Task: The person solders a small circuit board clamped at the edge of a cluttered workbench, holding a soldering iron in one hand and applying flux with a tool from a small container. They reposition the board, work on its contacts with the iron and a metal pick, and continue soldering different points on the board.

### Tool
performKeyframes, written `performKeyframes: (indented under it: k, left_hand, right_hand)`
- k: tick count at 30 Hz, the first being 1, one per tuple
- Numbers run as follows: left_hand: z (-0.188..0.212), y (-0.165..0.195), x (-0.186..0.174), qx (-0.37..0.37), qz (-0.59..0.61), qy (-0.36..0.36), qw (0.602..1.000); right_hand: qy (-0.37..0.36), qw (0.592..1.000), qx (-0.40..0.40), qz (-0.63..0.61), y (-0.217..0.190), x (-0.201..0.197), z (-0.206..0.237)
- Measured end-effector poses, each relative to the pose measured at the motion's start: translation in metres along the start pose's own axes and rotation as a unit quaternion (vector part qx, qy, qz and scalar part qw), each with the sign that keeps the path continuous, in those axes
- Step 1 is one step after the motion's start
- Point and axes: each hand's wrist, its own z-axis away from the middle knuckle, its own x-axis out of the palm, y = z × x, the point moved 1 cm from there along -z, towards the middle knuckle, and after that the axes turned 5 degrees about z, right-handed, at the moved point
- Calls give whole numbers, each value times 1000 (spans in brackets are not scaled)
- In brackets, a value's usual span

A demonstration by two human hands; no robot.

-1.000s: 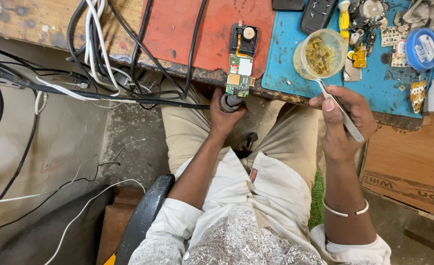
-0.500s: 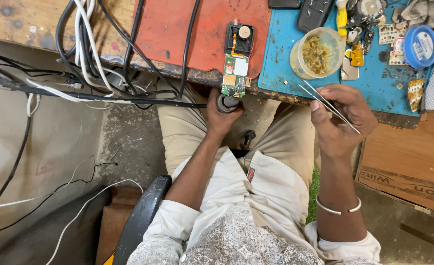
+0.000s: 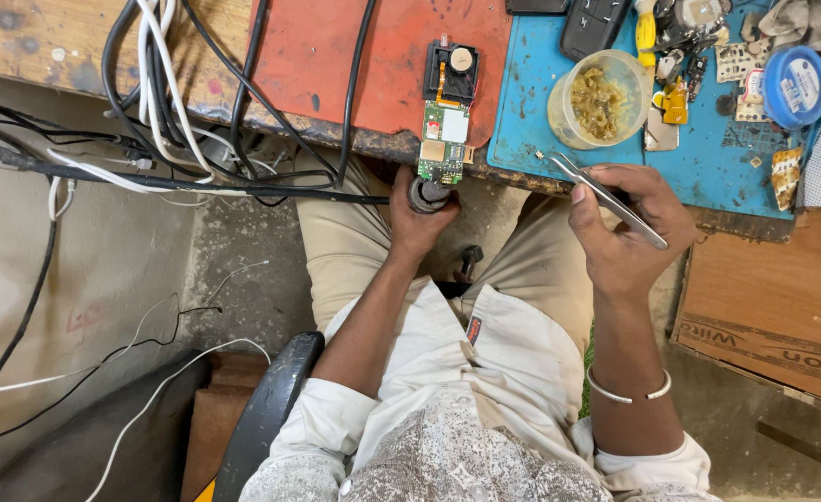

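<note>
Gripping a dark, round-bodied tool [image 3: 427, 195] in my left hand [image 3: 420, 218], I hold it just below the near edge of the desk [image 3: 354, 139], its tip right under the green circuit board [image 3: 443, 139] that hangs slightly over that edge. My left hand is clenched around the tool's barrel; I cannot tell whether the tip touches the board. My right hand [image 3: 629, 228] pinches a pair of metal tweezers [image 3: 605, 195] between thumb and fingers, their points aimed left and far, toward the near edge of the blue mat [image 3: 540, 93].

The board lies on the red mat [image 3: 336, 65], left of the tweezers' points and apart from them, with a black frame holding a small round part [image 3: 452, 70] at its far end. A clear cup of brownish bits [image 3: 601, 98] stands on the blue mat just beyond the tweezers.

As I judge it, the board is the risk: it sits unclamped at the very edge, so a push from the tool below could tip it off into my lap. The black and white cables [image 3: 178, 102] draped over the desk to the left could snag my left forearm. A careless swing of the tweezers might also knock the cup.
</note>
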Motion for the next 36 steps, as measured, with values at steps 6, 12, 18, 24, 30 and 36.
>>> performKeyframes:
  k: [6, 12, 18, 24, 30, 36]
  left_hand:
    - [0, 2, 1, 14, 13, -3, 1000]
    - [-1, 3, 0, 8, 8, -6, 1000]
    - [-2, 3, 2, 11, 4, 1, 1000]
    - [-1, 3, 2, 51, -40, 15, 998]
    - [-3, 3, 1, 24, -29, 13, 999]
    - [-4, 5, -1, 55, -56, 21, 997]
  right_hand:
    - [2, 1000, -4, 6, -1, 2, 0]
    - [1, 1000, -1, 15, 0, 3, 0]
    - [-1, 1000, -1, -5, 0, 3, -2]
    - [-54, 996, -62, -34, -13, 14, -12]
    - [-143, 976, -159, -39, -33, 36, -32]
    - [-185, 962, -199, -35, -42, 48, -47]
